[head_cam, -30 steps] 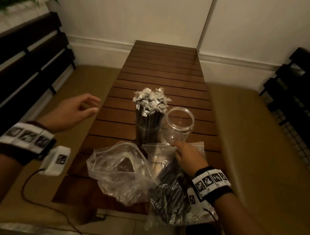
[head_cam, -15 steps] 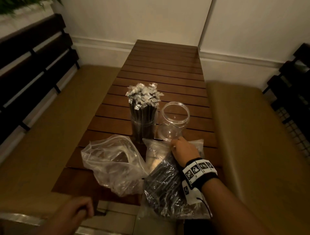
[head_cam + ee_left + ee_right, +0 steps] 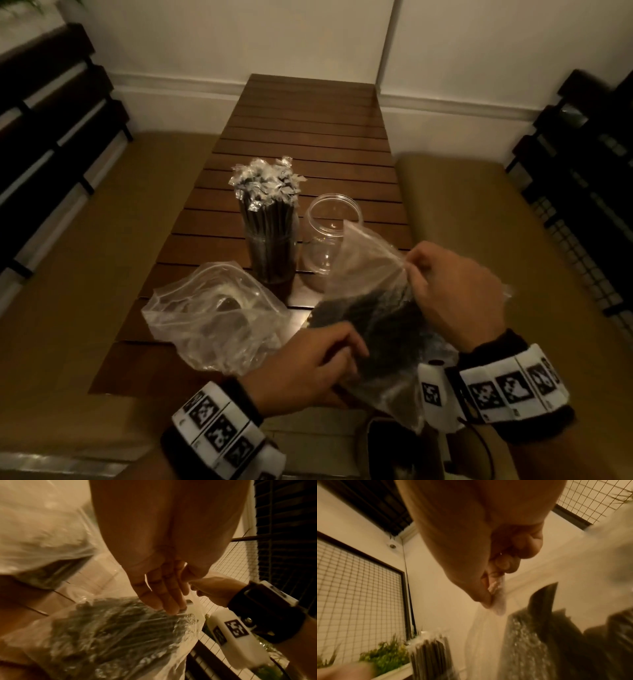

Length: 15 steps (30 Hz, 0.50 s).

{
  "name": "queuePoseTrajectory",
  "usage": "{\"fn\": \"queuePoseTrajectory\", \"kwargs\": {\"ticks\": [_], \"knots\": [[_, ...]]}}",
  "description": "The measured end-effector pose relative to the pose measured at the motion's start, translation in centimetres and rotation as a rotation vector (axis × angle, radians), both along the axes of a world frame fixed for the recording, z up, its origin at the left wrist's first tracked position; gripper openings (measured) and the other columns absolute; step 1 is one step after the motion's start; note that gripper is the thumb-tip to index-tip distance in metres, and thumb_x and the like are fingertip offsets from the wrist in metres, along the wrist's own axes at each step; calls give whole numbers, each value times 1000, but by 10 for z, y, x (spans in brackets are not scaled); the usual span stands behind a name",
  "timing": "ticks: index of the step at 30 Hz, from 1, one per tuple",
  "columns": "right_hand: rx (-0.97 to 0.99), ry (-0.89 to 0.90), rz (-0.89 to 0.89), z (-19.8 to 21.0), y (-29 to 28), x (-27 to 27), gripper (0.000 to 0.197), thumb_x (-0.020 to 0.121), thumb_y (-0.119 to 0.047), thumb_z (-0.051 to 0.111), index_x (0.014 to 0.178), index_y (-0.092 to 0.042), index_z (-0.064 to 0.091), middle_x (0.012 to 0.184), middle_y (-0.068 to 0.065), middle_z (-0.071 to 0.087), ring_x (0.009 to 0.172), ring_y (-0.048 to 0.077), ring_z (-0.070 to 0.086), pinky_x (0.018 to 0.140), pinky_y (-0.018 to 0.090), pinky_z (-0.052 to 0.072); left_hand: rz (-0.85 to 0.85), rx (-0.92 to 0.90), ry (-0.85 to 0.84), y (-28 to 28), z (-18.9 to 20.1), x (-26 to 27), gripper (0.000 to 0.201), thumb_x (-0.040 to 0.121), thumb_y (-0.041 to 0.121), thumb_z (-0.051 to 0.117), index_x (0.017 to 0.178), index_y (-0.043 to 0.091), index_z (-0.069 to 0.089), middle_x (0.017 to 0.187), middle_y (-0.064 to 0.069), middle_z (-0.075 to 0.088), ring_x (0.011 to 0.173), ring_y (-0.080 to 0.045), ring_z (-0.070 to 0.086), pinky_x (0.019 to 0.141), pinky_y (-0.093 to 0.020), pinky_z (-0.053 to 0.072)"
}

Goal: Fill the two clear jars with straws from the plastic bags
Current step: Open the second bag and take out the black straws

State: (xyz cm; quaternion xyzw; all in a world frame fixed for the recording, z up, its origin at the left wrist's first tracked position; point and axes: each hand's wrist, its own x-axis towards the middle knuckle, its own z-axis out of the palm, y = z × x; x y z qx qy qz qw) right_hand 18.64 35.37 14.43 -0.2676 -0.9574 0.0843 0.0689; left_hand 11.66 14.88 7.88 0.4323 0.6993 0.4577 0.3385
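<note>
Slatted wooden worktop (image 3: 301,113) between tan cushioned benches (image 3: 78,246), white wall behind, right hand (image 3: 455,291) pinching bag of straws (image 3: 383,325), left hand (image 3: 308,370) seemingly gripping it too.

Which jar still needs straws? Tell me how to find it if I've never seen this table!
Look at the long wooden table between the two benches. Near its middle two clear jars stand side by side, just beyond the plastic bags. The one you want is the empty jar on the right; its neighbour, the full jar, is packed with dark wrapped straws.
</note>
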Motion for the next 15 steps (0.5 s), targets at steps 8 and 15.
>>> {"fn": "queuePoseTrajectory", "kwargs": {"ticks": [8, 15], "knots": [[-168, 135, 86, 21, -45, 24, 18, 96, -48, 52, 99, -35, 64, 90, -15, 67, 89, 9, 63, 85, 41, 53, 147, 193, -94, 52, 39, -7, 31, 103, 28, 40, 100, 1, 56, 81, -10, 65, 71, -23, 66, 71, -43, 56], [-622, 106, 191, 18, -67, 39, 28, 102, -26, 48, 122, -42, 61, 106, -23, 69, 97, -11, 63, 84, 12, 52, 271, 106, 2, 39, 33, -26, 24, 96, 36, 54, 82, 18, 61, 70, 4, 64, 64, -12, 61, 69, -45, 54]]}}
